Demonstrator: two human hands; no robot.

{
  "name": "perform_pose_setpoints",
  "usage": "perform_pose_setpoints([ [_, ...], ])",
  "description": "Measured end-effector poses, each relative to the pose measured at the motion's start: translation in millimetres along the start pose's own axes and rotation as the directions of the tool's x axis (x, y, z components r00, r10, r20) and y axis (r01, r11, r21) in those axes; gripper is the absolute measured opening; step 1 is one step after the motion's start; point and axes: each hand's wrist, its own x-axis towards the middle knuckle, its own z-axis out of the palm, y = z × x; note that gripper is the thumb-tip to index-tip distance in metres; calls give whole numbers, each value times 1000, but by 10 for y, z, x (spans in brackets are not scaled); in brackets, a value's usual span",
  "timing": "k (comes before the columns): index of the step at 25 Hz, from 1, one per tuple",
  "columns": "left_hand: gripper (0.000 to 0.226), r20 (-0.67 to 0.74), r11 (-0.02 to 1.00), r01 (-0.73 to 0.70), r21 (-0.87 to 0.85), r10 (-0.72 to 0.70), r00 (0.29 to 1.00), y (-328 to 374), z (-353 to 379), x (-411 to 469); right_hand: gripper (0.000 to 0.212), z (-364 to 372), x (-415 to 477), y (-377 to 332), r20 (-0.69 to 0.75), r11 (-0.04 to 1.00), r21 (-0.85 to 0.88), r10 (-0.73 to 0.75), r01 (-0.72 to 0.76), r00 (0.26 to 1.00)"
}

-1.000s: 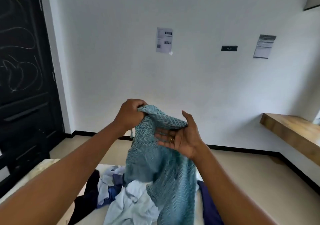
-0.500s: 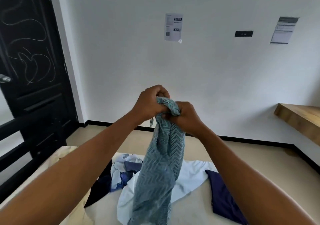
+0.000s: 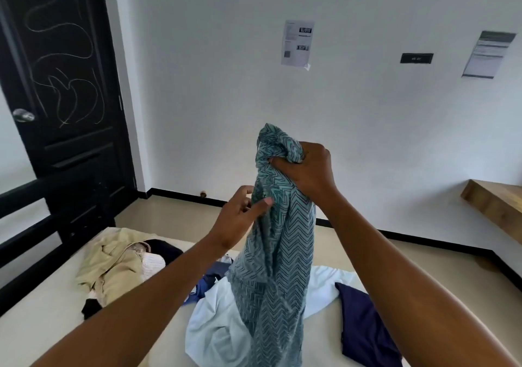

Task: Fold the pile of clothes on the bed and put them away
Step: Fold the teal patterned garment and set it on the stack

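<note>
Left hand has dropped lower, half-open fingers seemingly touching the teal garment; right hand grips its bunched top.

Right hand clenched high, left hand loose

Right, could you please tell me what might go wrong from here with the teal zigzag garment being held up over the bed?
1. The right grip holds the teal zigzag garment in a tight bunch, so it may fold creased unless spread out first.
2. Its lower end hangs down over the pale blue garment; lifting could drag that along.
3. The left grip only meets the fabric's edge, which may slip free.
</note>
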Motion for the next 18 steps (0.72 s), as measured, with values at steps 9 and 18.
perform_pose_setpoints([
  [9,30,-10,768,79,635,-94,996,-440,-399,194,25,-468,159,486,-69,920,270,312,-283,948],
  [18,31,-167,991,115,71,-102,981,91,-821,543,26,-860,-362,1554,-34,788,305,571,-535,820],
])
